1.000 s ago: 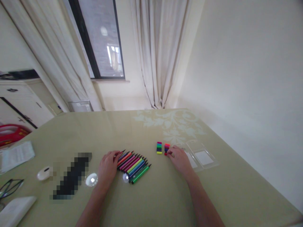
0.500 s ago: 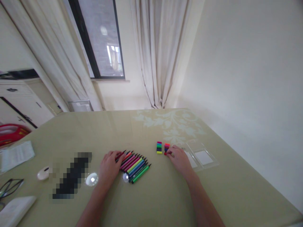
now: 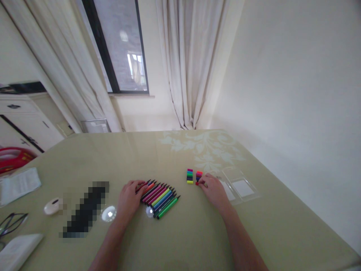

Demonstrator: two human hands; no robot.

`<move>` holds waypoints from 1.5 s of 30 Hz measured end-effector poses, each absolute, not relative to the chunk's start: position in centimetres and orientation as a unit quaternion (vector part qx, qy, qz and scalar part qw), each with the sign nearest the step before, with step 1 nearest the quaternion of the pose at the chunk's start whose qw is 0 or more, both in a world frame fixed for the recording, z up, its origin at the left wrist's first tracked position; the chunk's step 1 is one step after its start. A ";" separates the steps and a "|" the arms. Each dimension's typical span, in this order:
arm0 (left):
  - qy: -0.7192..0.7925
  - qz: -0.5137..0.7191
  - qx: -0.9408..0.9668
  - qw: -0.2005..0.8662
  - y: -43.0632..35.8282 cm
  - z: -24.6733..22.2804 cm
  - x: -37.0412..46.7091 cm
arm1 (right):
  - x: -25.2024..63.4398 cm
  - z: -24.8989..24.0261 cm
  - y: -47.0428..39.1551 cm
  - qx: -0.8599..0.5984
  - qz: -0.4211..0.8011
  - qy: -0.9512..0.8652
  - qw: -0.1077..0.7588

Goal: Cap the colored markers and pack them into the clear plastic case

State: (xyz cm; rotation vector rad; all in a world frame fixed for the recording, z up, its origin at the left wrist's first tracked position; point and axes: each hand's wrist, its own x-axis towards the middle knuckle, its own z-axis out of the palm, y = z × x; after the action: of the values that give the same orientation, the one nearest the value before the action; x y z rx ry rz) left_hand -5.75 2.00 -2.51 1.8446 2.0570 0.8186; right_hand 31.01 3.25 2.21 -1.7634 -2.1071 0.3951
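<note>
A slanting row of uncapped felt-tip markers (image 3: pixel 160 196) lies on the table, black tips pointing away from me and to the right. At the row's left end my left hand (image 3: pixel 131 197) has its fingers closed around a red marker (image 3: pixel 142 186), partly hidden by them. Right of the markers, small coloured caps stand in two short columns; the left column (image 3: pixel 190 176) ends in a yellow cap. My right hand (image 3: pixel 212 189) pinches a red cap (image 3: pixel 197 183) at the near end of the right column (image 3: pixel 199 174), and its fingers cover part of that column.
A clear plastic case (image 3: pixel 242 187) lies open beyond my right hand. On the left are a white mouse-like object (image 3: pixel 53 206), a blurred-out dark item (image 3: pixel 86 210), eyeglasses (image 3: pixel 13 222), a white box (image 3: pixel 20 250) and a pale packet (image 3: pixel 21 186). A wall borders the table's right side.
My left hand has shifted slightly to the left, and the red marker now lies a little differently under its fingers. My right hand stays at the red cap.
</note>
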 end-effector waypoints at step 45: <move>0.733 0.204 0.645 0.064 0.4 -0.4 -3.1 | 30.8 2.3 3.0 -0.623 0.139 -0.749 0.181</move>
State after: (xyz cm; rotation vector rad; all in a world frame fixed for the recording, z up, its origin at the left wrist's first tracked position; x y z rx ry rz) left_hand -3.11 0.38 -0.35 1.9476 2.2142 0.6160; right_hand 30.76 3.04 2.33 -1.7586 -2.1146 0.3913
